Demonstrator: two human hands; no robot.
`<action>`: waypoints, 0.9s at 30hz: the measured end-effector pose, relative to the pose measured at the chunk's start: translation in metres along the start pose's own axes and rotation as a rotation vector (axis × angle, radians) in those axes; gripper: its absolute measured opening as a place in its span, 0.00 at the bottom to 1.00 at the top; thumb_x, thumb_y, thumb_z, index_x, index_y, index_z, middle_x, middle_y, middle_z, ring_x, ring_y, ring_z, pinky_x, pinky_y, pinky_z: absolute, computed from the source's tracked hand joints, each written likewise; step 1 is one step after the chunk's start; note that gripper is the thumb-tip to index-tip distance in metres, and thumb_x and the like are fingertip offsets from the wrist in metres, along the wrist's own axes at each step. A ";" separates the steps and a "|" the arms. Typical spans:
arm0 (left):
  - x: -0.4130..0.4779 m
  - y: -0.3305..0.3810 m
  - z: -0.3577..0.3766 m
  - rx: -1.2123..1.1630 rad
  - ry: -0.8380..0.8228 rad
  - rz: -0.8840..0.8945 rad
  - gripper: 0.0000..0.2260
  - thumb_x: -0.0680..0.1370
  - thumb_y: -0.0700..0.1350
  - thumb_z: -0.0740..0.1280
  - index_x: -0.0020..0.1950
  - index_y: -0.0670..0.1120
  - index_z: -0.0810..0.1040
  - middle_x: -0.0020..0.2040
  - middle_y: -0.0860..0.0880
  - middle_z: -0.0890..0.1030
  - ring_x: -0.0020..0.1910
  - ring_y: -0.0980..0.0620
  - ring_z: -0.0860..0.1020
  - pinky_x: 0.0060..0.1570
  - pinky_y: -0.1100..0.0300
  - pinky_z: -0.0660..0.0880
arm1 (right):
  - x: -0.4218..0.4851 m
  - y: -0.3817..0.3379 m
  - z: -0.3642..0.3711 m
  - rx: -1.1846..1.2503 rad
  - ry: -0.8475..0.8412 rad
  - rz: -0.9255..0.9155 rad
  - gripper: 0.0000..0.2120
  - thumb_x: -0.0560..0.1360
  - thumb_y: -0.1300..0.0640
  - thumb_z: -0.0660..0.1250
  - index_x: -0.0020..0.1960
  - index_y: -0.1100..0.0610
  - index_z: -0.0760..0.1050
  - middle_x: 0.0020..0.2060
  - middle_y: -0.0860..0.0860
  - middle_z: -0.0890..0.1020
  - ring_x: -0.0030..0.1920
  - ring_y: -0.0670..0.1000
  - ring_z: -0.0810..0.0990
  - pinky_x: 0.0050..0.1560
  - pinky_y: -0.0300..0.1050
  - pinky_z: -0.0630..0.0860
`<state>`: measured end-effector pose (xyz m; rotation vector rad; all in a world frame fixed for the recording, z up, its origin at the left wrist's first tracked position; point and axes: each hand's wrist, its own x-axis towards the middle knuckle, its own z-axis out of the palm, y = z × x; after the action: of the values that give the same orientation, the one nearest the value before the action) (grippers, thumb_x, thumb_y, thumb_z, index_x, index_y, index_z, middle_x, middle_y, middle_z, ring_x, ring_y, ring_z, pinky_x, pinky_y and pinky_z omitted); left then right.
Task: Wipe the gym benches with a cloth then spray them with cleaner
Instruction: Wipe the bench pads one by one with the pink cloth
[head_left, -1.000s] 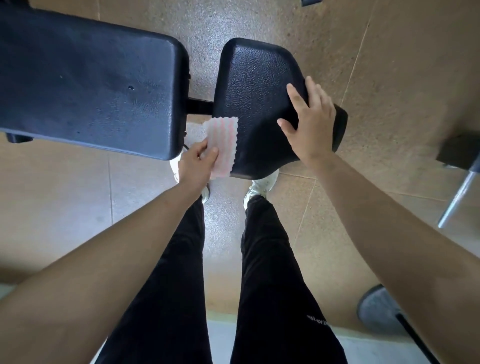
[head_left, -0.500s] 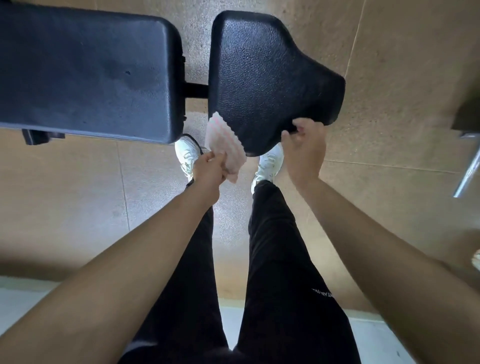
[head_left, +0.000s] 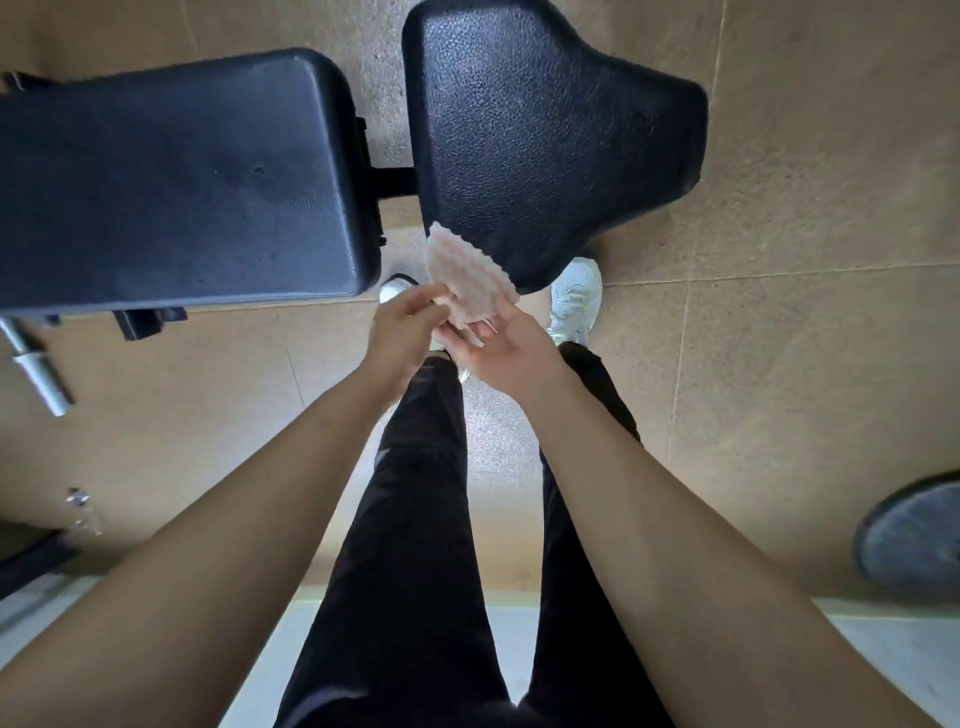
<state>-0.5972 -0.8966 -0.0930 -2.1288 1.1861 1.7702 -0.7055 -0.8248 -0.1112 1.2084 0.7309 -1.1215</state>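
left hand (head_left: 402, 325) is pinching the cloth (head_left: 470, 280) by its near edge, just off the seat pad (head_left: 545, 135), right hand (head_left: 506, 353) lying open palm-up under it; cloth is looking light and floppy, so bunching it mid-sheet seems best.

Left hand (head_left: 408, 327) pinches the cloth (head_left: 470, 278); right hand (head_left: 506, 353) (palm up) lies beneath, fingers relaxed.

A tan speckled floor (head_left: 805, 364) with thin tile seams fills the view. A grey weight plate (head_left: 914, 540) lies flat at the right edge. A steel bar end (head_left: 39, 366) juts out at the left. A paler strip (head_left: 883, 654) borders the floor below.
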 end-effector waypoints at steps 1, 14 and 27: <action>0.003 0.001 -0.004 0.005 0.039 0.028 0.11 0.79 0.37 0.68 0.59 0.45 0.84 0.52 0.52 0.83 0.44 0.63 0.80 0.50 0.64 0.76 | 0.002 -0.001 0.001 0.040 0.019 -0.004 0.14 0.80 0.60 0.69 0.63 0.65 0.77 0.64 0.59 0.79 0.67 0.60 0.77 0.60 0.59 0.81; 0.017 0.026 0.027 0.147 0.081 0.212 0.27 0.74 0.44 0.67 0.74 0.52 0.73 0.68 0.52 0.75 0.62 0.52 0.77 0.70 0.51 0.72 | -0.017 -0.072 -0.015 -0.104 0.237 -0.170 0.09 0.80 0.60 0.69 0.58 0.63 0.76 0.54 0.55 0.81 0.61 0.53 0.79 0.50 0.48 0.84; 0.009 0.017 0.048 0.376 0.155 0.251 0.32 0.78 0.42 0.70 0.81 0.49 0.64 0.80 0.50 0.63 0.78 0.52 0.62 0.68 0.73 0.51 | -0.031 -0.184 -0.015 -0.277 0.141 -0.508 0.09 0.82 0.61 0.64 0.60 0.63 0.76 0.37 0.53 0.86 0.45 0.53 0.84 0.59 0.47 0.78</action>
<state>-0.6451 -0.8867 -0.1092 -1.9886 1.7347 1.3391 -0.8868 -0.7966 -0.1500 0.8918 1.3064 -1.2986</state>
